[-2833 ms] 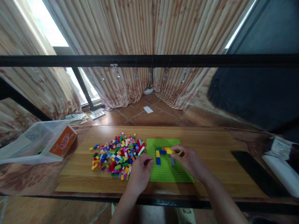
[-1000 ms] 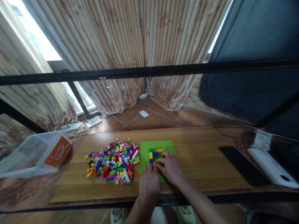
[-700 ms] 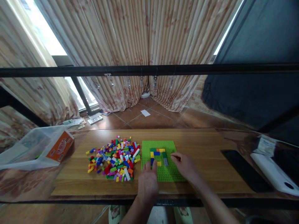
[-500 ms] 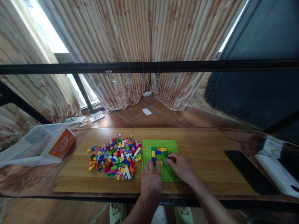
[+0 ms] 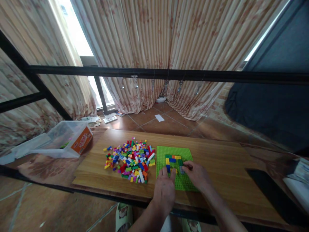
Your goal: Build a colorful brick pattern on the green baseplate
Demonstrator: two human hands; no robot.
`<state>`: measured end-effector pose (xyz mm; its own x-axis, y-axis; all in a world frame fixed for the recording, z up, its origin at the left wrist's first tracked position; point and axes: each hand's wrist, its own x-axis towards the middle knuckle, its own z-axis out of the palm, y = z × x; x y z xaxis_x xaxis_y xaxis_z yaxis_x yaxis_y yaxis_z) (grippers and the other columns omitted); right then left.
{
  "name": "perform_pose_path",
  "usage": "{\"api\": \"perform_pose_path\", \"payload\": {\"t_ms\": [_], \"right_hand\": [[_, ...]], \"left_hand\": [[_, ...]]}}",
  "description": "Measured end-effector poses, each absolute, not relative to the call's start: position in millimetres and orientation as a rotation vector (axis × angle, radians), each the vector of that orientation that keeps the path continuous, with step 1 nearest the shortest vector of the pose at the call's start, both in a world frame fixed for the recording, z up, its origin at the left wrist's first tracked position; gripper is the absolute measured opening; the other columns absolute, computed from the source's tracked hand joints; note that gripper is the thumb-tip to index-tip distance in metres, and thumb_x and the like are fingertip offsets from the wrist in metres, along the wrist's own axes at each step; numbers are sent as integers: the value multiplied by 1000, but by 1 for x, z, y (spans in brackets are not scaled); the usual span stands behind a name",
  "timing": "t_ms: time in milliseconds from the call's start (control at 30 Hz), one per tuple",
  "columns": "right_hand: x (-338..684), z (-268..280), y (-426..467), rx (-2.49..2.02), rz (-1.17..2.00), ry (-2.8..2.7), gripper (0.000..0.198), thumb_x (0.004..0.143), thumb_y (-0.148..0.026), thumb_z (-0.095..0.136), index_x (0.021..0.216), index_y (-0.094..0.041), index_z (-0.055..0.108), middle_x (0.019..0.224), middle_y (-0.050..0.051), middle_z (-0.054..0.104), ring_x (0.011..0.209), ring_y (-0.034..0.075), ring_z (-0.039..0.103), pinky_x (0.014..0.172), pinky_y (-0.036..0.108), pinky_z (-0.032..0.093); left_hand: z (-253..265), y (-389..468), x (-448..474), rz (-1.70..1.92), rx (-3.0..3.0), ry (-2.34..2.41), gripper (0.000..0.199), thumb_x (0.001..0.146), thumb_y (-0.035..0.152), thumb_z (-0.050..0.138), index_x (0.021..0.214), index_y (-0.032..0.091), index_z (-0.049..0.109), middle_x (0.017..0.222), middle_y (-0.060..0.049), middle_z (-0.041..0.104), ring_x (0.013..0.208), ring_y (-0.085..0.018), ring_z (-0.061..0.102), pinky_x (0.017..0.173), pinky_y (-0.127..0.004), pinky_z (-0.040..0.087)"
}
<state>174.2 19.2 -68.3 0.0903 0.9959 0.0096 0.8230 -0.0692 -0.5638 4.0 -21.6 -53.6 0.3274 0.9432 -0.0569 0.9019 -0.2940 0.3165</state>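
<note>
A green baseplate [image 5: 187,184] lies on the wooden board, carrying a squarish outline of toy bricks [image 5: 173,158] in green, yellow, orange and blue. At the near left of that outline rests my left hand [image 5: 165,188], fingers stretched over the plate, the fingertips and thumb by the blue and yellow bricks. My right hand [image 5: 198,175] comes in from the right. Its thumb and index finger are pinched at a grey-blue brick [image 5: 182,169] on the outline's right side. The fingertips partly hide the near bricks.
A pile of loose mixed bricks [image 5: 131,161] spreads left of the baseplate. Farther left stands a clear plastic bin [image 5: 55,151] with an orange label. A black flat panel [image 5: 272,193] lies at the right of the wooden board [image 5: 224,161]. A black rail [image 5: 154,74] crosses beyond it.
The camera has turned and tilted, so the scene sits farther right and slanted. Both hands stay at about the same spots on the baseplate, and the brick outline looks the same.
</note>
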Motion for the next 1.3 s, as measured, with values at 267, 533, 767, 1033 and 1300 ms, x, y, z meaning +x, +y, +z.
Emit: {"api": "perform_pose_path", "payload": {"t_ms": [267, 533, 767, 1033, 1300], "right_hand": [[147, -56, 25, -1678, 554, -1623, 31, 84, -41, 47, 89, -21, 70, 92, 7, 73, 83, 23, 66, 77, 35, 49], [101, -67, 21, -1508, 502, -1886, 21, 87, -26, 48, 91, -21, 69, 93, 6, 68, 93, 22, 62, 85, 37, 47], [78, -70, 20, -1447, 422, -2070, 19, 88, -18, 51, 96, -23, 67, 97, 5, 66, 95, 22, 58, 85, 37, 44], [55, -70, 16, -1344, 520, -2103, 16, 89, -18, 53, 95, -25, 67, 90, 3, 65, 89, 20, 55, 82, 35, 42], [42, -66, 5, -1318, 613, -2130, 11, 86, -18, 58, 92, -23, 66, 90, 2, 65, 89, 20, 54, 81, 34, 41]], "left_hand": [[-41, -17, -23, 580, 2090, 1555, 42, 76, 6, 45, 113, 19, 62, 109, -10, 63, 101, -23, 58, 87, -32, 47], [-22, 26, -97, 1360, 1230, 1685, 22, 75, 16, 50, 84, 17, 70, 80, -5, 69, 74, -18, 61, 69, -28, 45], [-17, 31, -113, 1511, 756, 1463, 18, 62, 24, 63, 74, 15, 71, 70, -3, 68, 61, -12, 56, 56, -22, 40], [-10, 28, -119, 1562, 674, 1409, 21, 59, 27, 69, 76, 14, 72, 67, -2, 66, 58, -10, 55, 54, -20, 38], [-5, 25, -122, 1577, 697, 1418, 25, 57, 31, 72, 74, 13, 71, 69, -4, 67, 56, -10, 55, 51, -20, 37]]}}
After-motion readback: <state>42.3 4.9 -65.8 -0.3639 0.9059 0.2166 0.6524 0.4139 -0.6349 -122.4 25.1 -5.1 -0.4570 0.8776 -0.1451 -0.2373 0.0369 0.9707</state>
